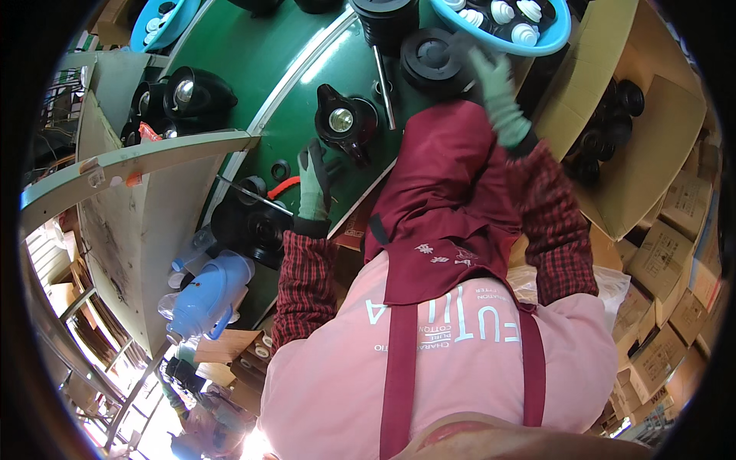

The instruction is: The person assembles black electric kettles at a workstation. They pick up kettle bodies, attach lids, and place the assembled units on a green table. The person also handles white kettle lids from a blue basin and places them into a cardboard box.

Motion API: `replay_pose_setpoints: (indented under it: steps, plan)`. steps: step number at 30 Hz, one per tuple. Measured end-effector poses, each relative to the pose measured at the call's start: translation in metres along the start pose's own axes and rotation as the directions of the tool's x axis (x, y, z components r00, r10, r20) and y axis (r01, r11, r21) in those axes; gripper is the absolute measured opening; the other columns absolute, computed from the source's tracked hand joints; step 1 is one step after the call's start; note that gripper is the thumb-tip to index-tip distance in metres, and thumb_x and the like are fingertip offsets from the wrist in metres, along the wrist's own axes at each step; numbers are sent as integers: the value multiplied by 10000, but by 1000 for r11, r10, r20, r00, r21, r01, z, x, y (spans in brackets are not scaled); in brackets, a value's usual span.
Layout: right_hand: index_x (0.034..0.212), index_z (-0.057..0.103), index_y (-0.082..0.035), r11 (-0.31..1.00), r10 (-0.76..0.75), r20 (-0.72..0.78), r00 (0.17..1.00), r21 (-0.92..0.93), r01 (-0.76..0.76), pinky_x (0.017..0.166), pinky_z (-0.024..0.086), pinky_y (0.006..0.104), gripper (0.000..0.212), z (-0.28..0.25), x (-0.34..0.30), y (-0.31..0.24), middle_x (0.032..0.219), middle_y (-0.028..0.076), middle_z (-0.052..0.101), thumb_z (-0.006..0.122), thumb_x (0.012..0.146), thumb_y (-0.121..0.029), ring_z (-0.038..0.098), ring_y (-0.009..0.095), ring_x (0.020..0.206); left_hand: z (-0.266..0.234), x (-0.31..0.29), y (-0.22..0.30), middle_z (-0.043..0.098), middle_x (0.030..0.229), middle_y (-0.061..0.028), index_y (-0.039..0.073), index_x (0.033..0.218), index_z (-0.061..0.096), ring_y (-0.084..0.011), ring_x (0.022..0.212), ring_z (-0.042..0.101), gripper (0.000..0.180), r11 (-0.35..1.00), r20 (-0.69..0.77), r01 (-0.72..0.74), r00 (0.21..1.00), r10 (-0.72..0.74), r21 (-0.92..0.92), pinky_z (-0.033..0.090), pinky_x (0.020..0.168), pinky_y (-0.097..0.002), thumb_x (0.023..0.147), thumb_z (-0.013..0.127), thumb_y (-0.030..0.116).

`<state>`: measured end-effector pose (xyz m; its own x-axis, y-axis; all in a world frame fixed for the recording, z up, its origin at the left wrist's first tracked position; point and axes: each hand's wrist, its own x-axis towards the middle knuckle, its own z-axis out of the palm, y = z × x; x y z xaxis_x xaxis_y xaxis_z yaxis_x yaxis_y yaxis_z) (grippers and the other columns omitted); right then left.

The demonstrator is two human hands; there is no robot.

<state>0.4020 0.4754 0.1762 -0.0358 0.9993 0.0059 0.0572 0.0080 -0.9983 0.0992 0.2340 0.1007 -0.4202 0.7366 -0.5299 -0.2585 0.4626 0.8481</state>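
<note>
My left hand [313, 182], in a pale green glove with dark fingers, hovers over the green bench with its fingers apart and nothing in it. Just beyond it stands a black jug [345, 121] with a spout, a handle and a shiny silver inside; I see no contact between them. A small black ring [281, 169] and a curved red-orange piece [284, 187] lie to the left of that hand. My right hand [493, 83], in a matching glove, is smeared by motion beside a stack of black round parts [435, 60]. Whether its fingers hold anything does not show.
A metal rod [384, 88] stands between the jug and the stack. Blue basins [557, 42] with white-topped parts are at the far edge. An open cardboard box [652, 146] of black parts flanks my right side. Left are a partition [146, 157], black jugs [192, 90] and a blue jug [211, 295].
</note>
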Motion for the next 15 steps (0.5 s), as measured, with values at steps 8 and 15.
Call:
replay_pose_setpoints:
  steps: [8, 15]
  plan:
    - [1511, 468, -317, 121, 98, 219, 971, -971, 207, 1129, 353, 590, 857, -65, 181, 71, 1419, 260, 527, 594, 806, -786, 497, 472, 1315, 48, -54, 63, 496, 1325, -91, 73, 1542, 303, -176, 994, 651, 700, 978, -33, -175, 984, 172, -117, 581, 752, -298, 996, 674, 306]
    - [1476, 549, -227, 241, 91, 114, 989, -966, 89, 1138, 308, 560, 873, -59, 211, 107, 1486, 236, 502, 579, 814, -796, 361, 486, 1404, 53, -34, 31, 561, 1302, -159, 66, 1466, 322, -238, 1037, 704, 481, 970, -27, -239, 971, 238, -44, 629, 798, -325, 1056, 551, 171]
